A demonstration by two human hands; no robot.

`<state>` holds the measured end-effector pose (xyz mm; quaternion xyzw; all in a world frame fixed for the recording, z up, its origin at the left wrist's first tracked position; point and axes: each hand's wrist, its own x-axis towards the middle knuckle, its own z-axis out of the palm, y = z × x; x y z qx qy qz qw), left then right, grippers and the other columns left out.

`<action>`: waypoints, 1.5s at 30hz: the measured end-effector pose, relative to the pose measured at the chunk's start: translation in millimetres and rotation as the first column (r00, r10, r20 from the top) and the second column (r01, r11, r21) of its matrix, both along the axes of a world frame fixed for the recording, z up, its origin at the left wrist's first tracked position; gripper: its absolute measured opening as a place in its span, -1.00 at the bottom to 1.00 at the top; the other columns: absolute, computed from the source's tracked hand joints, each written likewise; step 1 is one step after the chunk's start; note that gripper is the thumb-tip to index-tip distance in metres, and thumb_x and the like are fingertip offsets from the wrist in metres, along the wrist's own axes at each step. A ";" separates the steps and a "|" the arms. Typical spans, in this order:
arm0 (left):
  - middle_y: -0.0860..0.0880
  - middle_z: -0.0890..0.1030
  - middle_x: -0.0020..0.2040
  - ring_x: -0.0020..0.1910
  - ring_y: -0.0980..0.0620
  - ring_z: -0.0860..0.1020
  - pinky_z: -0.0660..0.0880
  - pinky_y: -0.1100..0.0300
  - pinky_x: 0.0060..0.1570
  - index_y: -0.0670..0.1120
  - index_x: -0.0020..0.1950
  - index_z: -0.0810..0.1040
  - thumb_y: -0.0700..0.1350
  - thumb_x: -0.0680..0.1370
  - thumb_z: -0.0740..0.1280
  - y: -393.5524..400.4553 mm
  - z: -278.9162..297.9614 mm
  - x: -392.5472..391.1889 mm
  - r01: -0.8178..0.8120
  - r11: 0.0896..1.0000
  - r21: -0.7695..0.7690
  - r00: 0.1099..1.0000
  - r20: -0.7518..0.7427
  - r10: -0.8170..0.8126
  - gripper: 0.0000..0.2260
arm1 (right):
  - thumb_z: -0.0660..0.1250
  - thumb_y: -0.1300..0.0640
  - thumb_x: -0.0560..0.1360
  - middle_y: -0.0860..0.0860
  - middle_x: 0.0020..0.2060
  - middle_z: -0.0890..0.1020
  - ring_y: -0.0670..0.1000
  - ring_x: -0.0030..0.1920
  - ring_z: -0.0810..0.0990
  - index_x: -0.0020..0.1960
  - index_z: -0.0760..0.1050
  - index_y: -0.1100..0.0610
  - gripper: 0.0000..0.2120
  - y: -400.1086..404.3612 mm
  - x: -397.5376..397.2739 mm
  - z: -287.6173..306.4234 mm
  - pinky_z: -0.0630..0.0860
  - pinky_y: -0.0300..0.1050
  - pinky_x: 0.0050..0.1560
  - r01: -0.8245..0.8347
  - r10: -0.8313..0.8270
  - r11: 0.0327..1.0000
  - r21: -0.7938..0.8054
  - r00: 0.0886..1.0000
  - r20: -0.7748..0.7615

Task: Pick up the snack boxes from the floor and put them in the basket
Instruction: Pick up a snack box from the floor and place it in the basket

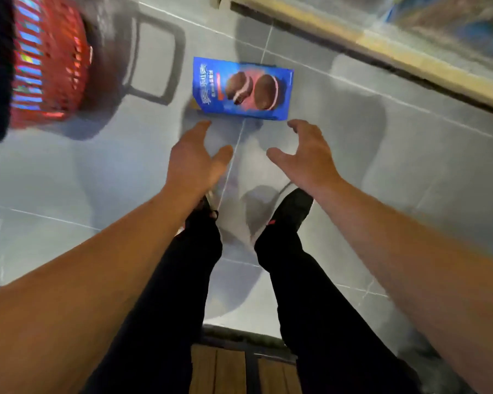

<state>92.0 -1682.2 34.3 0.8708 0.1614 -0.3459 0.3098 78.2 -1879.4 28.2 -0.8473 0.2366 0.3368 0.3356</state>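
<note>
A blue snack box [241, 88] with chocolate sandwich cookies printed on it lies flat on the grey tiled floor, straight ahead. My left hand [195, 159] reaches toward its near left corner, fingers spread, just short of the box. My right hand [303, 153] is stretched out below its near right corner, fingers loosely bent, holding nothing. A red mesh basket [44, 66] with a black rim stands on the floor at the upper left, with blue boxes showing through its side.
A wooden shelf base [382, 46] runs along the upper right, with blurred goods above it. My black-trousered legs and dark shoes [292, 206] stand below the hands. A wooden plank surface [225, 371] lies at the bottom edge.
</note>
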 end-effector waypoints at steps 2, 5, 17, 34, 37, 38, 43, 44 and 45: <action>-0.04 0.48 0.36 0.30 -0.04 0.47 0.36 0.14 0.28 -0.03 0.47 0.31 0.07 0.51 0.37 -1.5 -51.2 7.5 -0.018 1.000 0.007 1.000 0.011 0.018 -0.43 | 0.44 -0.04 0.44 0.03 0.34 0.39 0.00 0.31 0.41 0.46 0.26 0.06 -0.33 -3.0 7.0 -50.4 0.25 -0.31 0.17 0.069 -0.069 0.998 0.008 0.998 0.010; -0.05 0.45 0.32 0.28 -0.03 0.45 0.39 0.07 0.30 -0.08 0.45 0.29 0.04 0.48 0.41 -2.7 -109.2 16.9 -0.137 0.991 0.006 0.986 0.094 0.136 -0.40 | 0.44 -0.05 0.43 0.02 0.34 0.41 0.00 0.24 0.48 0.47 0.23 0.06 -0.31 -9.1 23.0 -109.4 0.41 -0.21 0.16 0.226 -0.227 0.974 0.033 0.973 0.041; 0.15 0.60 0.00 -0.01 0.14 0.58 0.51 0.08 0.18 0.07 0.28 0.43 -0.03 0.40 0.40 -4.4 -165.3 37.9 -0.517 0.839 -0.172 0.840 0.088 0.535 -0.55 | 0.34 0.01 0.50 -0.10 -0.06 0.54 -0.06 -0.06 0.51 0.21 0.47 0.08 -0.68 -17.8 46.4 -152.5 0.37 -0.25 -0.10 0.290 -0.292 0.956 0.040 0.956 0.036; 0.11 0.62 0.01 0.03 0.07 0.61 0.49 0.16 0.06 0.13 0.29 0.43 0.00 0.45 0.38 34.5 250.3 5.0 -0.130 0.949 -0.286 0.988 0.047 0.149 -0.59 | 0.33 -0.02 0.52 -0.08 -0.29 0.49 0.07 -0.17 0.46 0.01 0.47 0.08 -0.82 -19.4 13.1 296.9 0.29 -0.17 -0.18 0.277 -0.278 0.959 -0.062 0.961 0.005; 0.06 0.65 0.03 0.03 0.08 0.62 0.51 0.11 0.10 0.14 0.27 0.49 0.10 0.40 0.34 55.2 333.9 5.7 -0.052 0.921 -0.387 0.993 0.074 0.088 -0.57 | 0.36 -0.03 0.50 -0.01 -0.19 0.59 0.08 -0.15 0.53 0.01 0.53 0.07 -0.81 -16.7 3.9 385.4 0.35 -0.14 -0.18 0.314 -0.311 0.949 -0.032 0.948 0.074; 0.02 0.65 0.02 0.01 0.06 0.61 0.50 0.13 0.10 0.12 0.27 0.50 0.10 0.42 0.35 58.3 353.5 4.2 -0.064 0.906 -0.419 0.990 0.088 0.111 -0.59 | 0.37 -0.01 0.50 -0.01 -0.16 0.60 0.06 -0.13 0.53 0.04 0.55 0.06 -0.82 -15.3 1.2 405.4 0.34 -0.15 -0.17 0.320 -0.317 0.947 -0.022 0.944 0.092; 0.05 0.51 -0.23 -0.31 0.30 0.46 0.42 0.34 -0.15 -0.10 0.15 0.53 -0.19 0.54 0.37 63.5 460.9 1.7 -0.093 0.886 -0.454 0.957 0.206 0.205 -0.81 | 0.37 0.01 0.51 -0.08 -0.07 0.58 -0.02 -0.04 0.51 0.10 0.54 -0.02 -0.82 -4.6 -28.0 499.6 0.31 -0.20 -0.06 0.384 -0.386 0.922 0.046 0.904 0.185; 0.05 0.48 -0.26 -0.34 0.27 0.44 0.43 0.26 -0.18 -0.10 0.13 0.54 -0.18 0.54 0.36 65.1 477.1 0.1 -0.097 0.877 -0.470 0.949 0.221 0.223 -0.83 | 0.37 -0.01 0.51 -0.08 -0.09 0.58 -0.02 -0.05 0.51 0.08 0.54 -0.02 -0.83 -2.5 -33.7 516.0 0.31 -0.19 -0.07 0.392 -0.395 0.918 0.058 0.892 0.219; 0.04 0.46 -0.29 -0.36 0.19 0.43 0.43 0.16 -0.22 -0.07 0.10 0.54 -0.13 0.52 0.36 66.5 491.7 -2.2 -0.111 0.855 -0.507 0.940 0.226 0.256 -0.84 | 0.37 -0.02 0.50 -0.07 -0.09 0.58 -0.02 -0.06 0.51 0.08 0.56 -0.01 -0.82 -0.9 -39.7 529.2 0.31 -0.18 -0.08 0.401 -0.405 0.913 0.069 0.880 0.249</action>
